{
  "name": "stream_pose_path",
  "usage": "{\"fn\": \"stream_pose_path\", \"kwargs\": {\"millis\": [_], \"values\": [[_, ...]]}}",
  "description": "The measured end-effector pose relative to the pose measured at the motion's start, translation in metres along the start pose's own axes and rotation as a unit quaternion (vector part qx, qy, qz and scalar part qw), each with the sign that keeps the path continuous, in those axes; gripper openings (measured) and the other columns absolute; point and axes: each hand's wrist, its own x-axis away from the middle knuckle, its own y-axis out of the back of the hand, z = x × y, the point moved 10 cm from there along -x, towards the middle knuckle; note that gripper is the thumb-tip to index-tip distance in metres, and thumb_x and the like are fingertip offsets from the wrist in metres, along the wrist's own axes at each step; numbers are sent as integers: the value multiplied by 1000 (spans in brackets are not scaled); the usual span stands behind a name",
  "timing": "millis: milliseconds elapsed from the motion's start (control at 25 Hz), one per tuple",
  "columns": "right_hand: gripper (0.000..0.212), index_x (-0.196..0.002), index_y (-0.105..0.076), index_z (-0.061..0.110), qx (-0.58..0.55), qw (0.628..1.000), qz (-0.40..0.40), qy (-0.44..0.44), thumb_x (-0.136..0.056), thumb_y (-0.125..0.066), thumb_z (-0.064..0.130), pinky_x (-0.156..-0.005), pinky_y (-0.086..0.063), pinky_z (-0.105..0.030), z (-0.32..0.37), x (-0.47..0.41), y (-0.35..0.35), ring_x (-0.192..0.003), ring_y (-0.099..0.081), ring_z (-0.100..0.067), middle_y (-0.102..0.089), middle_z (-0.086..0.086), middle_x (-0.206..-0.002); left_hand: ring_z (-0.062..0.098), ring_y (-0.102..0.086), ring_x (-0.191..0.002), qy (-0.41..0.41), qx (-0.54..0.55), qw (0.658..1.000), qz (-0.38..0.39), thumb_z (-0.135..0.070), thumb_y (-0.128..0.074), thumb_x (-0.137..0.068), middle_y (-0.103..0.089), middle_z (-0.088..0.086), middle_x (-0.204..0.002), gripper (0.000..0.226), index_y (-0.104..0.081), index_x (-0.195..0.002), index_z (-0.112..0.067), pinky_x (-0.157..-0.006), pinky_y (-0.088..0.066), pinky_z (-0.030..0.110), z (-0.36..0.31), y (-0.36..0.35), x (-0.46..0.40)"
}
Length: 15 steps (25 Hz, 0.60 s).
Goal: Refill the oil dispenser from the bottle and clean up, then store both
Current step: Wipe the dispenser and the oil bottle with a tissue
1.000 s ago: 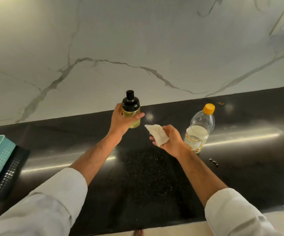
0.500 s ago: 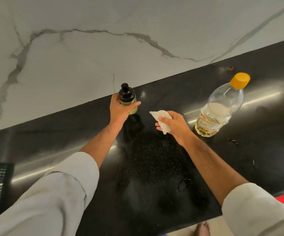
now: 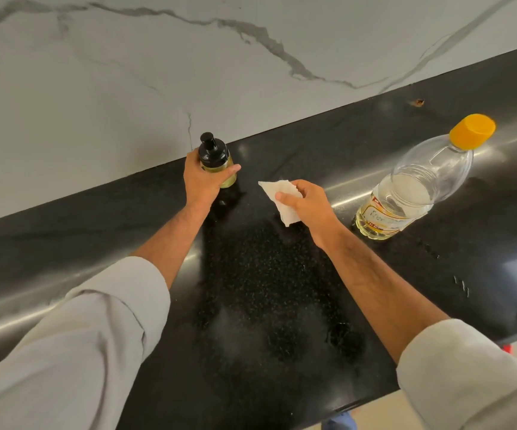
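Having lowered the dispenser [image 3: 217,162] from mid-air to the tabletop [image 3: 282,290], your left fingers [image 3: 231,169] wrap it while your right fingers [image 3: 282,196] pinch the tissue [image 3: 277,193], so wiping looks next.

- Left hand [image 3: 203,181]: bare, no glove, ring or watch on what shows.
- Right hand [image 3: 308,203]: bare likewise; wrist unadorned.
- Left sleeve [image 3: 96,342]: pale grey-white shirt cloth, loose cut, rolled back to a thick folded cuff below the elbow; soft creases run lengthwise.
- Right sleeve [image 3: 462,377]: same light fabric, rolled to a matching cuff, edge rounded and bunched.
- Both forearms uncovered from cuff to wrist, with visible hair.
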Motion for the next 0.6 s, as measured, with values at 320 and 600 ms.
{"fn": "stream_pose_path", "kwargs": {"millis": [320, 600], "values": [[18, -114, -66, 17, 2, 1000, 3, 22, -96, -70, 21, -59, -51, -13, 4, 14, -4, -86, -65, -7, -68, 4, -101, 12, -56, -123, 10, 15, 1000, -9, -33, -94, -62, -56, -2, -134, 92, -47, -140, -18, -109, -46, 37, 0, 2, 2], [21, -110, -67, 20, 19, 999, 13, 49, -91, -76, 25, -81, -61, -34, -4, 70, 15, -97, -71, -19, -72, -1, -106, 11, -56, -91, -96, 5, 995, 6, -11, -68, -88, -53, 4, -114, 32, -55, -117, -15, -87, -51, 45, -23, -18, 121]]}}
